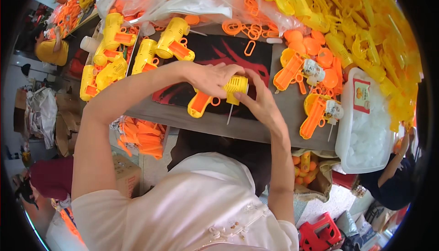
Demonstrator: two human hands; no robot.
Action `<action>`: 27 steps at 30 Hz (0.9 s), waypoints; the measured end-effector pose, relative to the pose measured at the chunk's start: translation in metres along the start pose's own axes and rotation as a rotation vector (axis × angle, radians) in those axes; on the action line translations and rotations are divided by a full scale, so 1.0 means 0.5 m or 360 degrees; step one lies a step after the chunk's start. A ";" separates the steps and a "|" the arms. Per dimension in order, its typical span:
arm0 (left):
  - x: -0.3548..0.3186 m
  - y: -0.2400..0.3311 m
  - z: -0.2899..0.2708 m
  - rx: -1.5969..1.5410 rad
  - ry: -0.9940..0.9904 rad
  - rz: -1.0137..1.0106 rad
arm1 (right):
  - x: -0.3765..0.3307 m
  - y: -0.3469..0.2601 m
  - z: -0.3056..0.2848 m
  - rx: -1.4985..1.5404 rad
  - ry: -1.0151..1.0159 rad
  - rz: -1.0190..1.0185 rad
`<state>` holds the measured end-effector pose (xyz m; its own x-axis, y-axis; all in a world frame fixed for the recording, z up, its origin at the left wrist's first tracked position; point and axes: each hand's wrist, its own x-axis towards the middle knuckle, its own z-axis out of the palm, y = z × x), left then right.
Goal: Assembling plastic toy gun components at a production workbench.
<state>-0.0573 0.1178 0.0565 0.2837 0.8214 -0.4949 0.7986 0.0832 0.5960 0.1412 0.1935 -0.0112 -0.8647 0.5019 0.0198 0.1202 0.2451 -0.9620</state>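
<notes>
A yellow toy gun with an orange grip [200,102] lies between my hands over a dark mat with a red pattern [171,94]. My left hand [211,78] bends over the top of its body, fingers pressed on the shell. Around the yellow barrel end [236,86] my right hand [261,101] closes from the right, thumb below and fingers above. A thin pale strip [229,115] hangs beneath the barrel. To the right lie two yellow-and-orange shell halves [289,73] with whitish mechanisms [313,71] beside them.
Several whole toy guns [171,40] stand at the left. Orange rings [233,26] and discs [312,46] lie at the back. Yellow shells [366,31] heap up at the far right, behind a white tub [344,127] of clear parts. Below the table's left edge sit orange pieces [142,136].
</notes>
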 end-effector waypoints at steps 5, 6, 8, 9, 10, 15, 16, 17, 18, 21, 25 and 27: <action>-0.102 -0.039 0.031 -0.0630 0.0406 -0.0225 | -0.039 -0.016 0.011 0.0212 0.0076 -0.0146; -0.111 -0.035 0.063 -0.1184 0.0526 -0.0289 | -0.043 -0.017 0.014 0.0141 0.0093 -0.0172; -0.104 -0.030 0.118 -0.1925 0.0806 -0.0228 | -0.047 -0.015 0.014 0.0060 0.0102 -0.0207; -0.104 -0.030 0.127 -0.1929 0.0820 -0.0218 | -0.047 -0.011 0.008 0.0163 0.0038 -0.0197; -0.105 -0.029 0.133 -0.1805 0.0853 -0.0145 | -0.048 -0.010 0.002 0.0267 -0.0029 -0.0186; -0.106 0.017 0.139 -0.1035 0.1058 0.0099 | -0.008 -0.059 0.004 0.0344 -0.0061 0.0056; -0.105 0.032 0.150 -0.0906 0.1165 0.0081 | -0.004 -0.061 0.010 0.0450 -0.0154 0.0248; -0.107 0.044 0.154 -0.0775 0.1283 0.0056 | -0.007 -0.063 0.007 0.0439 -0.0195 0.0283; -0.111 0.055 0.150 -0.0806 0.1229 0.0033 | -0.010 -0.068 0.011 0.0429 -0.0208 0.0273; -0.113 0.064 0.149 -0.0484 0.1358 0.0233 | -0.036 -0.129 0.038 0.0209 -0.0039 -0.0281; -0.106 0.075 0.172 -0.0389 0.1514 0.0220 | -0.033 -0.121 0.035 0.0189 -0.0132 -0.0033; -0.118 0.072 0.170 -0.0056 0.1676 0.0289 | -0.029 -0.104 0.036 -0.0002 -0.0136 -0.0264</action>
<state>-0.0002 0.0242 0.0532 -0.2179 0.8954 0.3883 0.7701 -0.0867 0.6321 0.1387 0.1586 0.0337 -0.9110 0.3823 0.1548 -0.0267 0.3198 -0.9471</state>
